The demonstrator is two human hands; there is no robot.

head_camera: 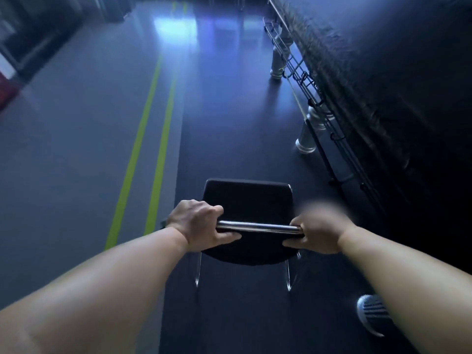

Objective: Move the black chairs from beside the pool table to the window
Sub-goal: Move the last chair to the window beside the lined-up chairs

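Carrying step: gripping the black chair [247,198] by its chrome back rail [258,226], left hand [201,223] and right hand [319,233] fingers wrapped round it, beside the pool table [383,72]. Next, likely: steering ahead, clear of its legs [305,139].

No lettering, label or number can be read; the striped shoe [373,312] seems to carry only pattern.

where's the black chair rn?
Head view, lower centre: the black chair is gripped by left hand and right hand, pool table on its right, green stripes left.
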